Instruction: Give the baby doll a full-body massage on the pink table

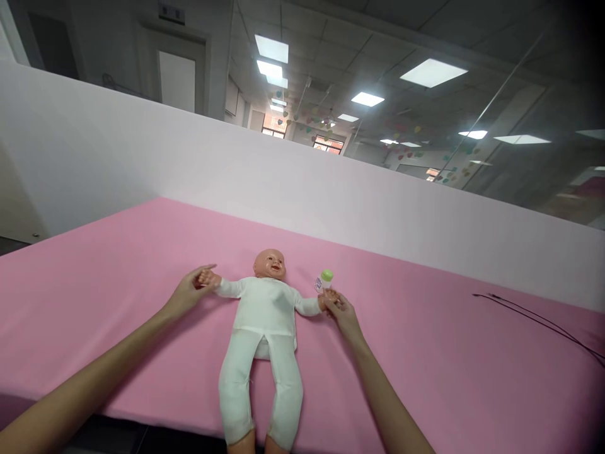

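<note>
A baby doll (265,309) in white clothes lies on its back on the pink-covered table (179,384), its head toward the wall and its legs toward me. Its arms are stretched out to both sides. My left hand (189,292) is closed around the doll's hand on the left, thumb below and fingers above. On the other side, my right hand (343,317) pinches the doll's other hand between thumb and fingers. Just beyond my right hand stands a small bottle (326,279) with a green cap and a printed label.
Thin black cables (534,315) lie on the table at the right. A low white wall (293,183) runs along the table's far side, with glass above it. The table's front edge (155,424) shows at the lower left.
</note>
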Demonstrator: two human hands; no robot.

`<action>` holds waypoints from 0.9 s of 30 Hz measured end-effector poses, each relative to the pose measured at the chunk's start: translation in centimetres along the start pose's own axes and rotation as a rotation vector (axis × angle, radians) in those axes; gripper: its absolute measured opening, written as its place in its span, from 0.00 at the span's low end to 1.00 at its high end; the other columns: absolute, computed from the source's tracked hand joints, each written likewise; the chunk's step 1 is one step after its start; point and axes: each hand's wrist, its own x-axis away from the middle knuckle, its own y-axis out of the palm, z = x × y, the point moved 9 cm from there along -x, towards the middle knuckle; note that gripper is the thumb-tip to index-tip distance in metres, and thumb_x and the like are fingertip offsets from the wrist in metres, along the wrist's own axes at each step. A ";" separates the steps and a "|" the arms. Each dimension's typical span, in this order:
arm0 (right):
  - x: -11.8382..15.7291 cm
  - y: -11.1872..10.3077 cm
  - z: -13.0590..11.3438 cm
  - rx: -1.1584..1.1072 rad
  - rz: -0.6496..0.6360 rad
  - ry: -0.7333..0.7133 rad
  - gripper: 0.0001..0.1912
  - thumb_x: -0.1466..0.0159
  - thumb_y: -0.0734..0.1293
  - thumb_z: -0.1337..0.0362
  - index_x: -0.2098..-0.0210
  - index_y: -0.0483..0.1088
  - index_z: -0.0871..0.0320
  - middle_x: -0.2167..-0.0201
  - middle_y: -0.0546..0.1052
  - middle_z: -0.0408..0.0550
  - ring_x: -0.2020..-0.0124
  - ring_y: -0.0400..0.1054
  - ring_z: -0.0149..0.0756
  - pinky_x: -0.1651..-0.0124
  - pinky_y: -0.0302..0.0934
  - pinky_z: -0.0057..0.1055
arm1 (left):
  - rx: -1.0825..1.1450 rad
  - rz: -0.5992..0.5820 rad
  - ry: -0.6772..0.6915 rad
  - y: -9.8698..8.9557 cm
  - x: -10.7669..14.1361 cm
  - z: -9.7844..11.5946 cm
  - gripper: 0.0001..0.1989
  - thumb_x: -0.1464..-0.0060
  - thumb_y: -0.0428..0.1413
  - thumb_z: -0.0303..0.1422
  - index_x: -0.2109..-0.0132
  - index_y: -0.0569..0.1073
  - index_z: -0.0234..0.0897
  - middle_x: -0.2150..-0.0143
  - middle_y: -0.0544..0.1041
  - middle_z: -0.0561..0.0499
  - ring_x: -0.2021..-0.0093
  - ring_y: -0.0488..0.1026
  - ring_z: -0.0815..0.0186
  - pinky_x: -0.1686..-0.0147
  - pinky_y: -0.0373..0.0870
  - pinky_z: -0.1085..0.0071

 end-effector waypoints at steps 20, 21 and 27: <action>1.2 8.3 -1.2 0.880 -0.310 -0.517 0.16 0.32 0.65 0.59 0.47 0.75 0.53 0.49 0.80 0.52 0.48 0.72 0.49 0.44 0.62 0.45 | -0.745 -0.276 0.479 7.9 -0.9 2.7 0.14 0.35 0.49 0.33 0.56 0.80 0.45 0.56 0.80 0.47 0.57 0.75 0.55 0.53 0.64 0.63; 1.0 8.8 -1.1 0.893 -0.311 -0.512 0.15 0.31 0.63 0.61 0.47 0.76 0.54 0.50 0.81 0.52 0.49 0.73 0.49 0.45 0.62 0.44 | -0.743 -0.280 0.477 8.4 -1.3 2.9 0.15 0.36 0.48 0.31 0.59 0.80 0.44 0.60 0.79 0.47 0.60 0.74 0.57 0.54 0.64 0.64; -0.6 8.6 -0.4 0.939 -0.189 -0.457 0.16 0.30 0.61 0.63 0.49 0.77 0.59 0.51 0.81 0.55 0.49 0.73 0.50 0.45 0.61 0.44 | -0.729 -0.274 0.419 9.0 -4.1 2.8 0.15 0.42 0.49 0.26 0.66 0.80 0.43 0.64 0.78 0.48 0.62 0.75 0.58 0.57 0.65 0.66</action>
